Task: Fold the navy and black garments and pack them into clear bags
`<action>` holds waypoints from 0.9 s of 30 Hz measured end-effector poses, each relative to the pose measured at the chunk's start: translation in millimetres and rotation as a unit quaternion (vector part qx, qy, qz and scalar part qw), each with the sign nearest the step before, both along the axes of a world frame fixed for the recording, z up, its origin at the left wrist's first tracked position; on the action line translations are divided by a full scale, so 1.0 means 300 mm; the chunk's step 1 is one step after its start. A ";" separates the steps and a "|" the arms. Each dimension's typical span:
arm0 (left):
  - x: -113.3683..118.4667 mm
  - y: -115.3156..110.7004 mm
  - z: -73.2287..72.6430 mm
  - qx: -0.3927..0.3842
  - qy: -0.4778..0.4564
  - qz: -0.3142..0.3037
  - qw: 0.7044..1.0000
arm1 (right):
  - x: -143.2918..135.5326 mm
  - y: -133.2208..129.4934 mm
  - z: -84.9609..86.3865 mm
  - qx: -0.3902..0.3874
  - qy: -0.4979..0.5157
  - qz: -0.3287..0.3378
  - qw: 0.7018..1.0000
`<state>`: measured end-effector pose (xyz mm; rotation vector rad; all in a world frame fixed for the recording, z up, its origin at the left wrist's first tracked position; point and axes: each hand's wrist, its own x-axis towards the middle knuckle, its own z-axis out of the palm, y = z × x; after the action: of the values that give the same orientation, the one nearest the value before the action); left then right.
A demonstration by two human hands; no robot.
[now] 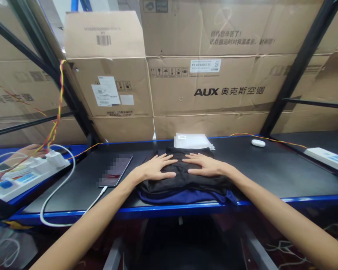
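Observation:
A black cloth garment (191, 183) lies folded near the front edge of the dark table, with dark blue fabric (183, 196) showing beneath it. My left hand (157, 167) rests flat on its left half, fingers spread. On the right half lies my right hand (204, 165), palm down, with its fingers stretched out as well. Neither hand grips anything. Just behind the cloth sits a stack of clear plastic bags (193, 141) with a small white label; the cloth's far edge meets or overlaps the stack's front.
Left of the cloth lies a phone (116, 170) with a white cable (56, 187) looping over the table edge. Power strips (30, 174) (328, 158) stand at both sides. A white earbud case (258, 143) lies at back right. Cardboard (169, 97) walls the back between black posts.

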<state>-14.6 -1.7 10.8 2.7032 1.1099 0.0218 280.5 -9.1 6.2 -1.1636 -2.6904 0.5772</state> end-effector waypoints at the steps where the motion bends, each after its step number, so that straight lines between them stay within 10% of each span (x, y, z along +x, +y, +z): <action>1: 0.000 0.000 0.000 0.000 -0.001 -0.001 1.000 | -0.001 -0.001 0.001 0.000 0.000 0.000 1.000; 27: 0.002 -0.001 0.003 -0.002 -0.005 0.002 1.000 | 0.000 -0.002 0.003 -0.004 0.005 -0.003 1.000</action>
<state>-14.0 -1.8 11.6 2.6944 1.1114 0.0328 280.6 -9.7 7.1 -1.1684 -2.6773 0.5924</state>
